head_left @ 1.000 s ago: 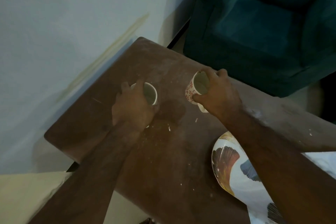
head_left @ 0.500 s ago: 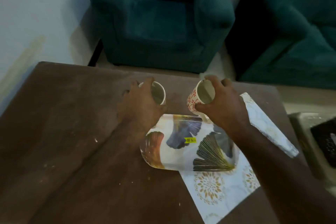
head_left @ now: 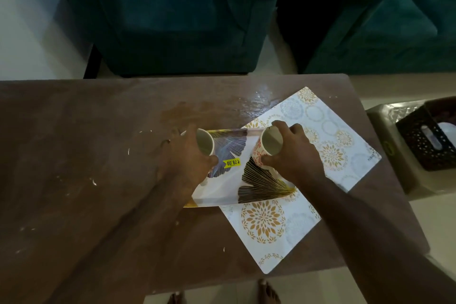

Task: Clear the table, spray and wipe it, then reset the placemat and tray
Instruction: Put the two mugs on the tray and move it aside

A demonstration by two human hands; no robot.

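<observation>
My left hand (head_left: pixel 183 159) grips a white cup (head_left: pixel 205 142) and my right hand (head_left: pixel 293 155) grips a red-dotted white cup (head_left: pixel 269 145). Both cups are tilted and held just over a leaf-patterned tray (head_left: pixel 237 180) with a yellow price sticker. The tray lies partly on a white placemat (head_left: pixel 320 160) with gold and grey medallions, set askew on the right half of the brown table (head_left: pixel 86 155). White crumbs and a wet patch mark the tabletop.
Two teal armchairs (head_left: pixel 167 15) stand beyond the table's far edge. At the right, a dark perforated basket (head_left: pixel 427 140) rests on a pale box beside the table. My bare feet show below the near edge.
My view has swung right from the table's left end. Both hands have carried the cups rightward and now hold them over the tray and placemat.
</observation>
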